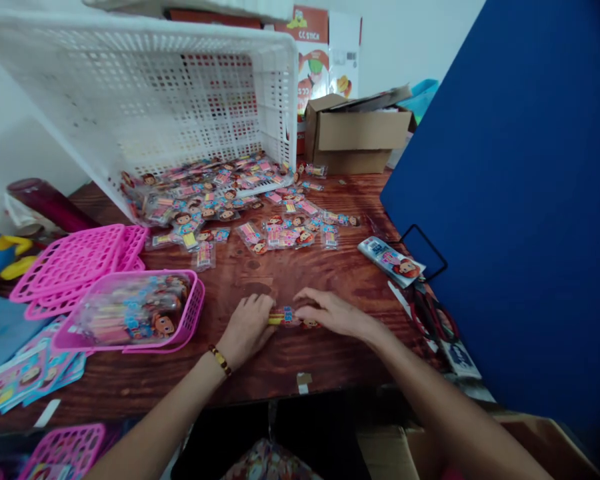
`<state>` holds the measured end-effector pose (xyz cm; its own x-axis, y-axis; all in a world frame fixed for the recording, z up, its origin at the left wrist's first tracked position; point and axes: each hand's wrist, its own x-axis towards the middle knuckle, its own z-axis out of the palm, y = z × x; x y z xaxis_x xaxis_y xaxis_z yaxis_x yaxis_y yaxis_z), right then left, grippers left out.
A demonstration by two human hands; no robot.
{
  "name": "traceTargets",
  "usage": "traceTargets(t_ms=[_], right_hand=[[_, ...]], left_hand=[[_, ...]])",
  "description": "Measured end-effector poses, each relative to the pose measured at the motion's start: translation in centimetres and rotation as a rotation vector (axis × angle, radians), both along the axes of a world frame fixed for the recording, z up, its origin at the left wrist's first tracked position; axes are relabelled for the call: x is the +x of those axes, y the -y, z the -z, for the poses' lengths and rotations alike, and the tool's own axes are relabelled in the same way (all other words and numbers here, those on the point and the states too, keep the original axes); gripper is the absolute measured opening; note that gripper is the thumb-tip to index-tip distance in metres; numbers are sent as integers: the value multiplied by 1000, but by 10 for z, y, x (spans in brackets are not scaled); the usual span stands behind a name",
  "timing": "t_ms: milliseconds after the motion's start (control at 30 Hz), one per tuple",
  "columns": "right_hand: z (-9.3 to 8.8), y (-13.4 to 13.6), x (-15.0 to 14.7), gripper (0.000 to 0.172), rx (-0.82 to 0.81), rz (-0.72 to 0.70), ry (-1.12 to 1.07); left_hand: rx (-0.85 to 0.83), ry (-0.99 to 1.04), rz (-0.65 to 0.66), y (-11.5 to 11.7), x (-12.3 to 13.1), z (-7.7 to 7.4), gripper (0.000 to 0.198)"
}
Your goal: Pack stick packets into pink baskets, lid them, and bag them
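A glossy, oblong packet [286, 315] spanned my two hands over the grained wooden table [280, 273]. From afar, I saw the left hand [245, 327] curled at one end, whether gripping I could not tell; the right hand [333, 312] arched over the other, thumb and forefinger apart.

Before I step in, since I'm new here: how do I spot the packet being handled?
Find the big white crate on the wooden table. Nearer the front edge, the packet lies between the left hand and right hand. Unlike loose packets by the crate, it has both hands on it.
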<state>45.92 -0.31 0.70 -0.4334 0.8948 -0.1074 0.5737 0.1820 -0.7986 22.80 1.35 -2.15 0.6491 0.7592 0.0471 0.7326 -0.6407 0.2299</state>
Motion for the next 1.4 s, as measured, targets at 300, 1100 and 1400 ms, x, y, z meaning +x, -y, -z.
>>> traceTargets(t_ms=[300, 1100, 1400], right_hand=[[4, -27, -9, 17, 52, -259, 107], [14, -61, 10, 29, 321, 72, 518], [13, -69, -15, 48, 647, -714, 740]], left_hand=[[-155, -65, 16, 14, -23, -13, 6], [-121, 537, -78, 71, -74, 38, 14], [-16, 526, -88, 73, -74, 39, 13]])
